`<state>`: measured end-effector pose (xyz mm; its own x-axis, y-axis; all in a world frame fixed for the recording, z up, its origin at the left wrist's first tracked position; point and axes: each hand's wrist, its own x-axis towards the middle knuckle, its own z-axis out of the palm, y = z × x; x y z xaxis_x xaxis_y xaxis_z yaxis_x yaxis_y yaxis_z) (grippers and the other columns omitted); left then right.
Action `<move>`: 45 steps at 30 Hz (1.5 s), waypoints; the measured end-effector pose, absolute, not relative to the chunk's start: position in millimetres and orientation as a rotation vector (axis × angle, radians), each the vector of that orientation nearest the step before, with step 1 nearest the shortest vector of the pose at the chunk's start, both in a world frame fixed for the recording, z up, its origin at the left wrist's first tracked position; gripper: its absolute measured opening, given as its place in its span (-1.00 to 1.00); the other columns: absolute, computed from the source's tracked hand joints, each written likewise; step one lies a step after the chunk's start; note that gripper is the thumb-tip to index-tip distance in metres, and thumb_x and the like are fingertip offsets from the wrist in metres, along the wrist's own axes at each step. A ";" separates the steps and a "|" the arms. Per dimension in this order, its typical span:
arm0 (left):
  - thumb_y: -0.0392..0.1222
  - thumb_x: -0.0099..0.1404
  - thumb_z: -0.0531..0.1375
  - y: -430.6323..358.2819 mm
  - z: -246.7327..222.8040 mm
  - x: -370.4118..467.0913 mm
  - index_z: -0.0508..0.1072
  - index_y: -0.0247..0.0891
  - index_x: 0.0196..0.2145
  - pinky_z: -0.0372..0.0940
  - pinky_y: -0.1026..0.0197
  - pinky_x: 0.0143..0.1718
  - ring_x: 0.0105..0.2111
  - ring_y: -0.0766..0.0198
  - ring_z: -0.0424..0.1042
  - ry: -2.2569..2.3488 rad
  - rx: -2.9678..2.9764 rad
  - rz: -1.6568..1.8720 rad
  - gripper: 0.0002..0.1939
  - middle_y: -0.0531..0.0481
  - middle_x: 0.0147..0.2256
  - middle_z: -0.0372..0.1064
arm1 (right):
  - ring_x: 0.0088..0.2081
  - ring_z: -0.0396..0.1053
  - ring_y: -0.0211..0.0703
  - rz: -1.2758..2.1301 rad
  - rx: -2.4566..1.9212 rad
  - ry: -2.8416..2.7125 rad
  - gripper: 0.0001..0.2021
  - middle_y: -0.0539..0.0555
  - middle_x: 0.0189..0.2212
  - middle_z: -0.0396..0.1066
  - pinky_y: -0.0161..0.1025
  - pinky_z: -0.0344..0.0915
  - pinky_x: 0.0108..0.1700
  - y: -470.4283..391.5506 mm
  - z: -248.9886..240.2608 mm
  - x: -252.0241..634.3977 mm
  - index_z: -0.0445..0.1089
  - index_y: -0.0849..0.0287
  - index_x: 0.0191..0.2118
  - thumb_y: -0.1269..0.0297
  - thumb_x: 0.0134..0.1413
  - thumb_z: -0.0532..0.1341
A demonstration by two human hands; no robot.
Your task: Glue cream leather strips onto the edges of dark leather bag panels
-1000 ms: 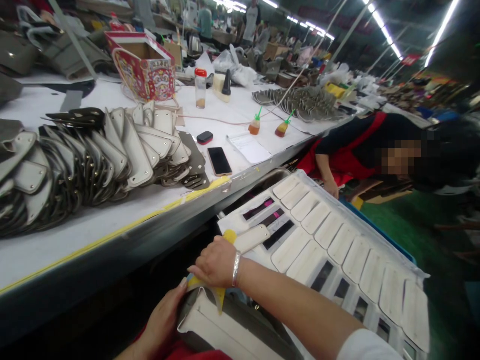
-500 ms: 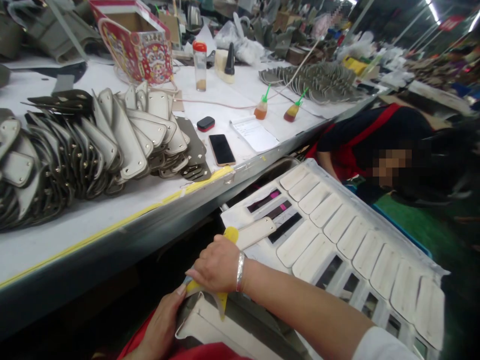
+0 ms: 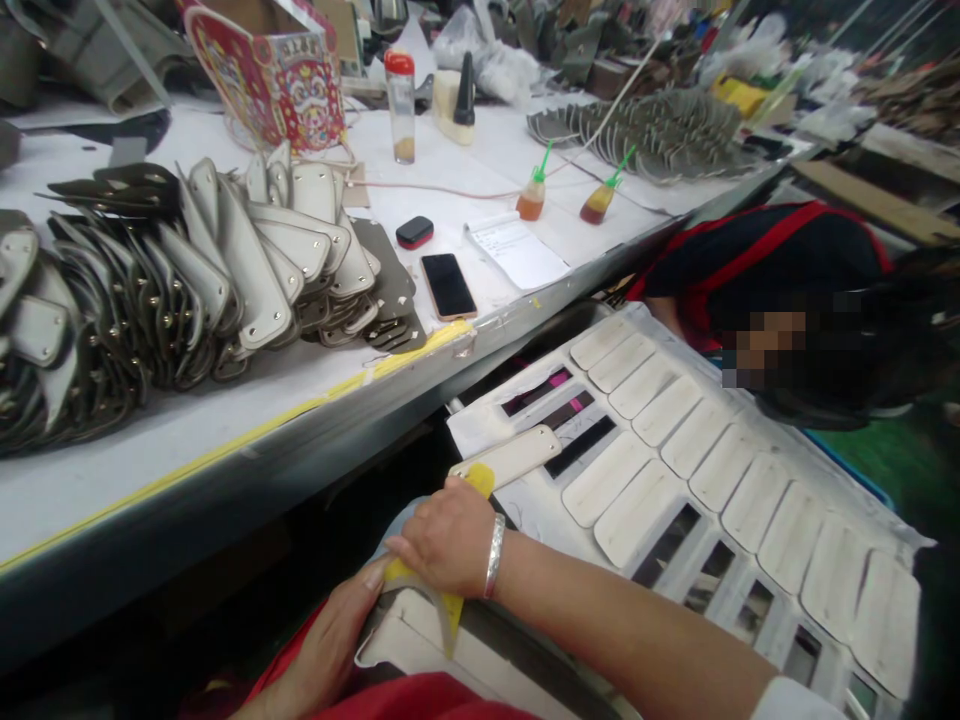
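Observation:
My right hand (image 3: 450,540), with a silver bangle (image 3: 495,556) on its wrist, is closed over a yellow sheet-like piece (image 3: 453,610), which shows above and below the fist. Beside it, my left hand (image 3: 337,625) presses its fingertips against the same yellow piece, close to my right thumb. Under both hands, over my lap, lies a white panel (image 3: 420,645) with a grey curved edge. Just beyond my right fist, a pale strip with small metal studs (image 3: 517,455) lies at the board's near-left corner. My palms hide most of the yellow piece.
A slotted white board (image 3: 585,490) bearing several pale rounded pieces (image 3: 701,440) extends rightward. On the table (image 3: 225,420) are heaped studded straps (image 3: 247,250), a phone (image 3: 448,287), a notepad (image 3: 517,250) and green-tipped bottles (image 3: 532,195). Another person (image 3: 772,260) bends over behind the board.
The view has shifted slightly, so the board and my hands appear a little further right. Both hands stay together on the yellow piece. The other person's head sits a bit lower.

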<state>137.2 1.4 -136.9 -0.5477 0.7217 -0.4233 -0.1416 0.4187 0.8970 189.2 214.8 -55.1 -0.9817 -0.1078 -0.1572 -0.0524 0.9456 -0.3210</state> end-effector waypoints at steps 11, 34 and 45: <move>0.01 0.33 -0.03 43.1 -85.7 130.2 0.13 -0.13 0.15 0.03 0.02 0.14 0.14 0.02 0.07 1.410 0.500 1.134 -0.53 -0.05 0.15 0.11 | -0.43 0.36 -0.11 -0.558 0.161 2.940 -0.51 0.11 -0.47 0.45 -0.09 0.07 -0.30 207.1 -61.4 223.9 0.40 0.19 -0.38 0.12 0.27 -0.20; -0.08 -0.03 0.23 70.8 -72.8 90.9 0.52 -0.33 -0.34 0.23 0.21 -0.27 -0.33 0.14 0.37 1.224 0.879 0.908 -0.69 -0.02 -0.42 0.46 | -0.41 0.27 -0.27 -1.624 1.289 2.416 -0.72 0.02 -0.42 0.37 -0.36 0.15 -0.40 112.5 37.0 351.4 0.32 0.27 -0.35 0.10 0.03 0.11; 0.33 0.16 -0.03 13.8 -56.1 97.3 0.07 0.04 0.16 0.30 0.25 -0.58 -0.49 0.23 0.42 1.073 0.627 0.925 -0.33 0.00 -0.30 0.42 | -0.57 0.26 -0.29 -2.380 1.656 2.030 -0.60 0.03 -0.55 0.37 -0.35 0.17 -0.54 18.0 -37.1 293.0 0.29 0.28 -0.36 -0.03 -0.13 0.21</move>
